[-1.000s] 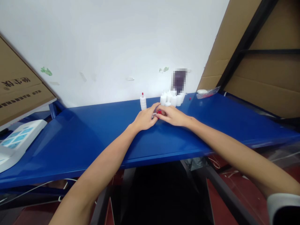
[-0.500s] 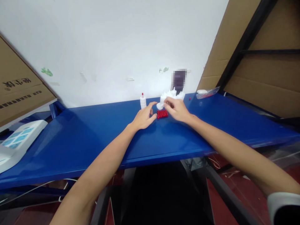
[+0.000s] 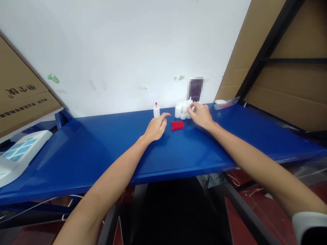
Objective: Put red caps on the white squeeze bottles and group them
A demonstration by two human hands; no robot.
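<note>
My left hand (image 3: 155, 128) is over the table with its index finger stretched out and nothing in its grasp. Just behind it stands a white squeeze bottle (image 3: 156, 111) with a red tip cap. A tight block of small red caps (image 3: 177, 125) lies to the right of the left fingers. Behind the caps a group of white squeeze bottles (image 3: 183, 111) stands upright, their nozzles bare. My right hand (image 3: 201, 115) is at the right side of this group, thumb and index finger closed on a white bottle (image 3: 189, 114), which the fingers partly hide.
The blue table (image 3: 109, 146) runs along a white wall. At the back right lies a clear plastic bag (image 3: 227, 102) with something white. A white device with blue panels (image 3: 21, 149) stands at the left edge, under a cardboard sheet (image 3: 24, 88). Cardboard (image 3: 286, 98) borders the right side.
My right hand has moved right, from beside the red caps to the bottle group. The tilted white bottle between my hands is no longer there. My left fingers have drawn slightly away from the caps.
</note>
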